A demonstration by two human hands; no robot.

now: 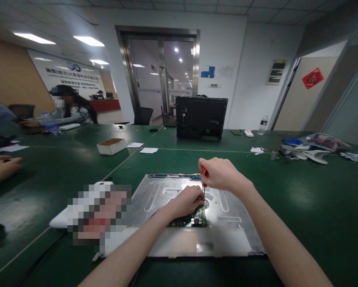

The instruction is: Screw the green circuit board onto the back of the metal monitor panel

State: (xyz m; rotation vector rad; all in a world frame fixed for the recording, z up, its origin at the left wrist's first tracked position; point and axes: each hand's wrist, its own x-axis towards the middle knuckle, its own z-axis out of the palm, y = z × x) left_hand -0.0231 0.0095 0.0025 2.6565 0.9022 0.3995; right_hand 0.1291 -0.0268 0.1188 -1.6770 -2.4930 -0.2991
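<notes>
A person's right hand (219, 174) grips a red-handled screwdriver (204, 181) upright over a green circuit board (196, 218) on the back of a bare metal display panel (226, 215), which lies flat on the green table (310, 199) directly before the camera. The left hand (186, 201), at seven o'clock from the right, is closed around the tool's tip, steadying it on the board. Judging by the stripped panel, the outer casing is already off; the board remains in place, so its fasteners appear unfinished. The panel is silver with pressed oval ribs and a blue strip along its far edge. At twelve o'clock stands a black monitor housing (201, 117); at ten o'clock, a small cardboard box (111, 146).
</notes>
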